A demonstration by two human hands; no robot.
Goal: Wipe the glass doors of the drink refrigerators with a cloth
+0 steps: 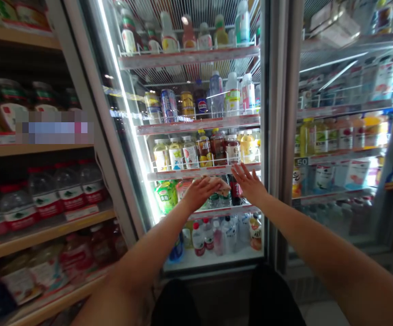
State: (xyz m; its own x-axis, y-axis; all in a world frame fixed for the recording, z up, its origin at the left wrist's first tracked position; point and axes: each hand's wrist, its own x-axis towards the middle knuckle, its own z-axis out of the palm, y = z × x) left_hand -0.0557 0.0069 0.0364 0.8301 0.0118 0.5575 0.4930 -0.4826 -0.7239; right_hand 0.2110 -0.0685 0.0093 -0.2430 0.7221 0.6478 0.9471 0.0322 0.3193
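Observation:
Both my arms stretch forward to a lit drinks fridge (203, 172). Under the fingers of my left hand (201, 190) is a small pale, crumpled thing (222, 185) that looks like a cloth. This hand is in front of the second-lowest shelf, partly covering the bottles there. My right hand (248, 183) has its fingers spread and holds nothing. Its fingertips reach the front edge of the shelf (189, 173) above; whether they touch it I cannot tell. Close by are a green bottle (165, 197) on the left and a dark juice bottle (232, 149) above.
Wooden shelves (84, 216) with red-capped water bottles (45, 192) stand on the left. A metal door frame (281, 136) separates a second fridge section on the right, with yellow drink bottles (307, 136). Small bottles (198, 237) stand on the fridge's bottom. My dark-clothed knees are below.

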